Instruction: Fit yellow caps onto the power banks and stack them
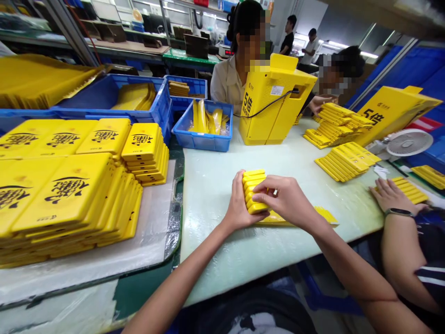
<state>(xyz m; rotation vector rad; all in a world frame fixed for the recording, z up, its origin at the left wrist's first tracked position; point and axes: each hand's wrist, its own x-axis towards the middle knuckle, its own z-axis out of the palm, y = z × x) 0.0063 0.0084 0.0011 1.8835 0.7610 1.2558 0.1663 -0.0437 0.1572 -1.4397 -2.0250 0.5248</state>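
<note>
Head camera view: the person's left hand [239,204] and right hand [287,200] were both partly closed on a fanned stack of slim yellow rectangular units [253,191], holding it from opposite sides. The left fingers curled around the stack's left side, while the right fingers lay across its right side. The stack stood tilted between the hands, directly above a flat yellow piece [325,214] lying on a pale green-white work table [222,260]. Beyond the hands, a blue plastic crate [203,139] held loose yellow strips, and an upright yellow display housing [274,99] stood on the table with a thin black cable [267,104] running from its side. To the left of the table, broad yellow panels with black printing [59,199] lay in stacks on a translucent plastic sheet [153,222]. To the right, overlapping rows of yellow units [347,160] lay on the tabletop, near a white desk fan [408,143]. At the lower right, a co-worker's hand [392,195], with a dark smartwatch [399,212] on the wrist, rested on a separate group of yellow units [412,190]. Another co-worker's hand [318,103] lay at the far side of the display housing.
</note>
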